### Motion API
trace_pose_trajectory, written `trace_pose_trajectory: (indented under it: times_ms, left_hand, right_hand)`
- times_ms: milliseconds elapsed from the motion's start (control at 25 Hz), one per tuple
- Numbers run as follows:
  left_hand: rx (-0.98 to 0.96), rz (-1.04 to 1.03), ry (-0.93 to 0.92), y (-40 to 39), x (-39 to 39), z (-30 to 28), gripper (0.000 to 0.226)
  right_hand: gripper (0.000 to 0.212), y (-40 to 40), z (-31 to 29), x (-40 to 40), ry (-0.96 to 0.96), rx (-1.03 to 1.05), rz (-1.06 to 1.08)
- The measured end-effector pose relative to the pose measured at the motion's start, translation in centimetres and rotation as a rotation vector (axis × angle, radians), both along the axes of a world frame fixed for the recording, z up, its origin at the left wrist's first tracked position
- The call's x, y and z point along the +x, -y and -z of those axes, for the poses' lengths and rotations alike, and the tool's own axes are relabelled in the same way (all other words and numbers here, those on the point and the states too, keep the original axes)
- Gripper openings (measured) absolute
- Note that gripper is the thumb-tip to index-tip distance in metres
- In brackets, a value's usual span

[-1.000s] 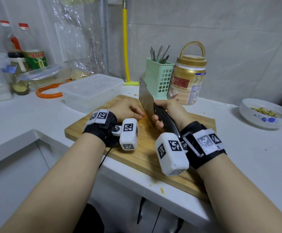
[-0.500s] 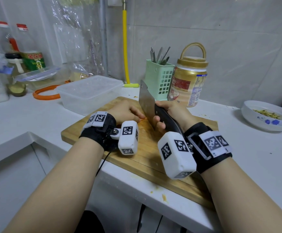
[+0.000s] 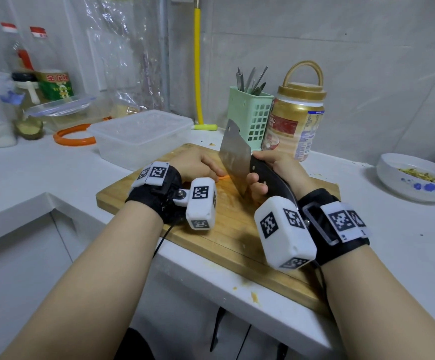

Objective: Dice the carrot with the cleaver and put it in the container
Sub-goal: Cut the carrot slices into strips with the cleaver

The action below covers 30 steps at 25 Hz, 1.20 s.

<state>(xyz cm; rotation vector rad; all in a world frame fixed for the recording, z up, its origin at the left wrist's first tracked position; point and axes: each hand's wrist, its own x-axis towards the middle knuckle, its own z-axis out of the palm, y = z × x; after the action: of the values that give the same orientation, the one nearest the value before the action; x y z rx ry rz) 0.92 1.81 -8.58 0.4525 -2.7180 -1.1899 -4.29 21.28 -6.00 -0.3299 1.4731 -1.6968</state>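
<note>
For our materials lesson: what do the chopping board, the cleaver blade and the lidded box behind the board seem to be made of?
Chopping board: wood, matt, with visible grain and joined strips.
Cleaver blade: metal, probably steel, with a dull grey sheen.
Lidded box: translucent plastic, cloudy white with a frosted look.

White counter with wooden cutting board, clear lidded container, green utensil basket, jar, bowl.
</note>
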Motion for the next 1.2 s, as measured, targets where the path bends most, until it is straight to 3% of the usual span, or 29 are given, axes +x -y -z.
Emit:
trace_pose_trajectory:
  times_ms: [640,1200]
  left_hand:
    - [-0.059,0.036,-0.017,0.5,-0.3,0.3,0.015]
    - [-0.099,0.047,-0.06,0.8,-0.2,0.5,0.031]
  right_hand:
    - [0.022,0.1,-0.3,0.9,-0.033,-0.037,0.014]
    - [0.029,2.2,-0.2,0.7,-0.164,0.095,0.021]
